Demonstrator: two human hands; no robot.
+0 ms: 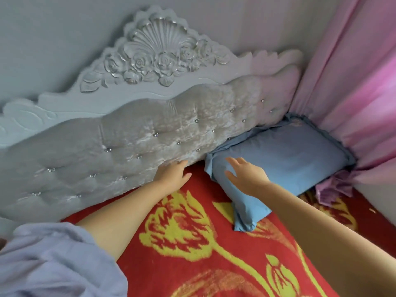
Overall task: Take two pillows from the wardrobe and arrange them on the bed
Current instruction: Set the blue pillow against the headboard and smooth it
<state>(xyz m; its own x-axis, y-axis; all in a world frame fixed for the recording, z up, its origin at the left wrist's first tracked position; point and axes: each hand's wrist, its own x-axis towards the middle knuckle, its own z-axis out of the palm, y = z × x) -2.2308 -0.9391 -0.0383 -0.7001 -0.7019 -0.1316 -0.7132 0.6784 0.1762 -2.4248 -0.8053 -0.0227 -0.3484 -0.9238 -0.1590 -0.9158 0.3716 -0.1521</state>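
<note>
One blue pillow (285, 159) against one headboard (128, 142), two hands, left (171, 174) and right (246, 179), grip spread, empty.

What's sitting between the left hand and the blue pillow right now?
Nothing: in the head view only bare red-and-yellow blanket separates the left hand from the blue pillow, close to the headboard.

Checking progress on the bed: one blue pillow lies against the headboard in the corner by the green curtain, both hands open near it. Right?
Not quite: the curtain is pink, not green, as the head view shows. The rest holds: one blue pillow lies against the headboard, left hand and right hand open.
</note>
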